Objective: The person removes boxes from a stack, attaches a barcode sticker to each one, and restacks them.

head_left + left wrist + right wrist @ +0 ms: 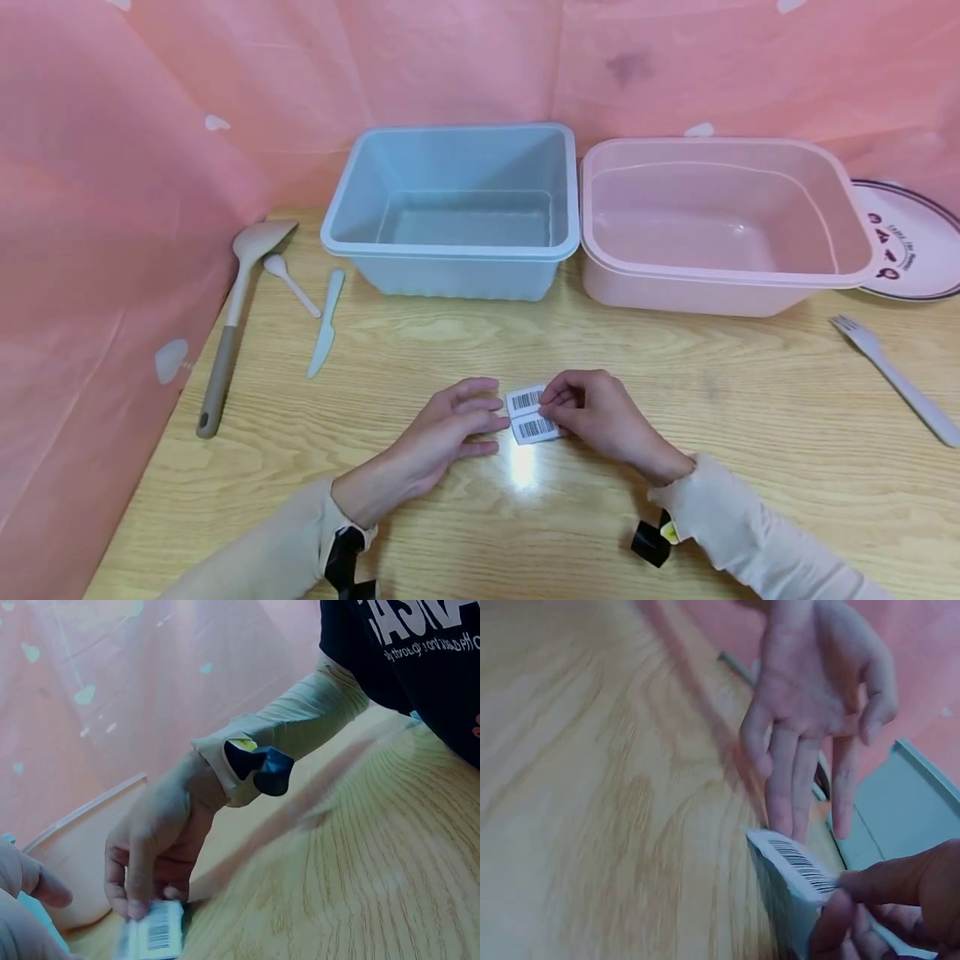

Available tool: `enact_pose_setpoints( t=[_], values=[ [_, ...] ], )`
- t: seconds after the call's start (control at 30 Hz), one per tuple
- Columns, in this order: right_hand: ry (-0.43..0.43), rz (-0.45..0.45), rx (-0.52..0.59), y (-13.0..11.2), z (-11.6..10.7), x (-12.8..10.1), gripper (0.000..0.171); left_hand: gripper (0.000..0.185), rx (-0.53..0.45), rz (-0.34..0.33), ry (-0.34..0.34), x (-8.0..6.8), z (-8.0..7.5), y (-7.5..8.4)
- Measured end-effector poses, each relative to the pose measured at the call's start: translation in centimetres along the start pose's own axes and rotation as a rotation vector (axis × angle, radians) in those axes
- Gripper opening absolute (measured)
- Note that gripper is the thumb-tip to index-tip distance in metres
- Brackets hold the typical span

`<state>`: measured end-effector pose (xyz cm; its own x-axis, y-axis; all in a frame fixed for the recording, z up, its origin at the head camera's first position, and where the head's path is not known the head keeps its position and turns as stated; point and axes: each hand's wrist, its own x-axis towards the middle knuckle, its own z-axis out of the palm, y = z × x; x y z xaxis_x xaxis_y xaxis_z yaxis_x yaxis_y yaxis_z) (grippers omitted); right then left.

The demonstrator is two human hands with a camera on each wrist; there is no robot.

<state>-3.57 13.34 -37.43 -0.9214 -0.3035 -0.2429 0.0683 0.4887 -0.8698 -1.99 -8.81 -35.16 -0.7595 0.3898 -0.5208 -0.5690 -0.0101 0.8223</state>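
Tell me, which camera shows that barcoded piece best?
The head view: the barcoded piece faces the camera, two barcodes visible, though the right hand's fingers cover part of it. The left wrist view shows it at the bottom edge, one barcode visible; the right wrist view shows one barcode steeply slanted.

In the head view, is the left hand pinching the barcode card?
No, the right hand pinches the barcode card; the left hand has spread fingers beside it.

Hides the three-o'clock side of the barcode label (528,413) behind the right hand (602,417); crops it at seven o'clock, left wrist view; cuts off the dark-rimmed plate (930,237) at three o'clock, head view, with unreadably small lettering (908,247).
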Motion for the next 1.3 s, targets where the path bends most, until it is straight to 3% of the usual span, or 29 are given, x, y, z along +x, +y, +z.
enact_pose_setpoints(
  t=[0.13, 0.33, 0.5, 0.67, 0.73, 0.83, 0.9, 0.97, 1.03, 1.13, 1.3],
  values=[
    [0.036, -0.006, 0.148, -0.1, 0.1, -0.3, 0.009, 0.051, -0.004, 0.033, 0.023, 0.0, 0.0, 0.0],
    [0.169, -0.077, 0.287, -1.0, 0.4, -1.4, 0.011, 0.034, 0.014, 0.108, 0.060, -0.3, 0.6, 0.5],
    [0.228, -0.127, 0.331, -2.0, 0.7, -2.3, 0.010, 0.025, 0.060, 0.241, 0.114, -0.3, 1.2, 0.7],
    [0.283, -0.260, 0.329, -2.2, 1.4, -2.6, 0.010, 0.018, 0.134, 0.381, 0.179, -0.4, 1.5, 0.6],
    [0.354, -0.365, 0.228, -2.2, 1.5, -2.6, 0.012, 0.017, 0.146, 0.420, 0.189, -0.5, 1.6, 0.7],
    [0.527, -0.605, -0.004, -2.4, 1.5, -2.6, 0.004, 0.017, 0.152, 0.445, 0.193, -0.5, 1.6, 0.8],
    [0.654, -0.774, -0.181, -2.7, 1.4, -2.5, 0.012, 0.017, 0.161, 0.453, 0.195, -0.5, 1.7, 0.9],
    [0.714, -0.926, -0.273, -3.3, 1.4, -2.4, 0.023, 0.017, 0.171, 0.457, 0.192, -0.5, 1.7, 1.0],
    [0.717, -1.023, -0.327, -4.0, 1.5, -2.4, 0.027, 0.016, 0.185, 0.466, 0.190, -0.6, 1.8, 1.1],
    [0.692, -1.060, -0.345, -4.7, 1.6, -2.3, 0.026, 0.015, 0.205, 0.482, 0.186, -0.6, 1.9, 1.1],
    [0.674, -0.990, -0.348, -4.8, 1.7, -2.2, 0.027, 0.013, 0.238, 0.506, 0.182, -0.6, 2.2, 1.1]
  ],
)
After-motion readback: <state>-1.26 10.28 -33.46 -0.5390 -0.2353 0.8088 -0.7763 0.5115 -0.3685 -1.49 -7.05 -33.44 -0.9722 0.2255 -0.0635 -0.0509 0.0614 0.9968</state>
